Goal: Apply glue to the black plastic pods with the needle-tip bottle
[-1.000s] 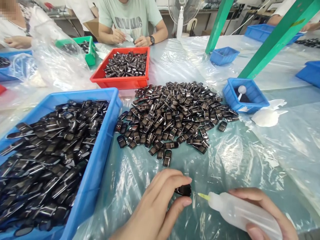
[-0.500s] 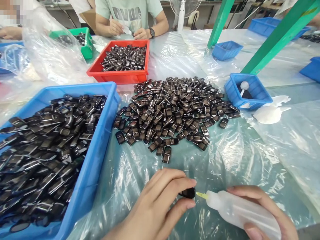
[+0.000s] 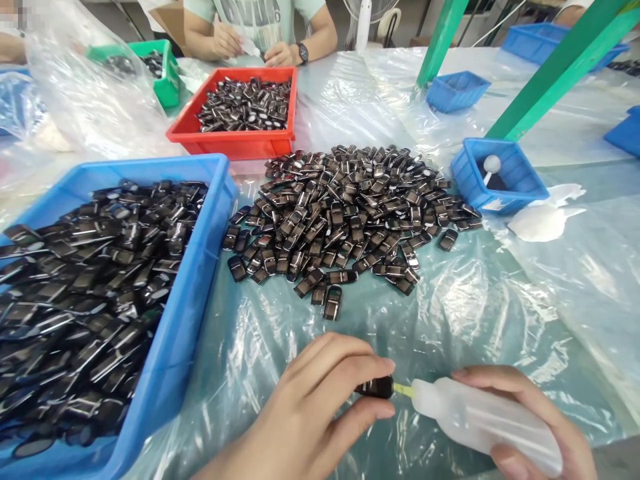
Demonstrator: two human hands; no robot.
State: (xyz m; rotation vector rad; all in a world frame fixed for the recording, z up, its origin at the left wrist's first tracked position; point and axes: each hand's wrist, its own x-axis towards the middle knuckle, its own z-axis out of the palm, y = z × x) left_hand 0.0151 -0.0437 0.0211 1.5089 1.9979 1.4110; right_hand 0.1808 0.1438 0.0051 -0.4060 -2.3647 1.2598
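Between the thumb and fingers of my left hand (image 3: 320,400) is a small black glossy plastic piece (image 3: 379,387), its rounded end facing right. My right hand (image 3: 540,413) is wrapped round a translucent squeeze bottle (image 3: 493,417), which lies tilted with its nozzle to the left. The thin yellow tip (image 3: 403,389) of the bottle is at the end of the black piece; whether it touches I cannot tell. Just beyond my hands spreads a heap of similar black-brown pieces (image 3: 340,220) on the plastic-covered table (image 3: 450,320).
At left stands a large blue bin (image 3: 200,280) full of black pieces; behind it are a red bin (image 3: 230,143) and a green bin (image 3: 173,83). A small blue bin (image 3: 500,193) holds a white scoop (image 3: 491,167). Green posts (image 3: 555,73) rise at right. Another person (image 3: 260,33) sits opposite.
The view has shifted slightly, so the bins and heap sit a little higher. Slightly more of the black piece shows between my left fingers. The bottle tip stays at its end.
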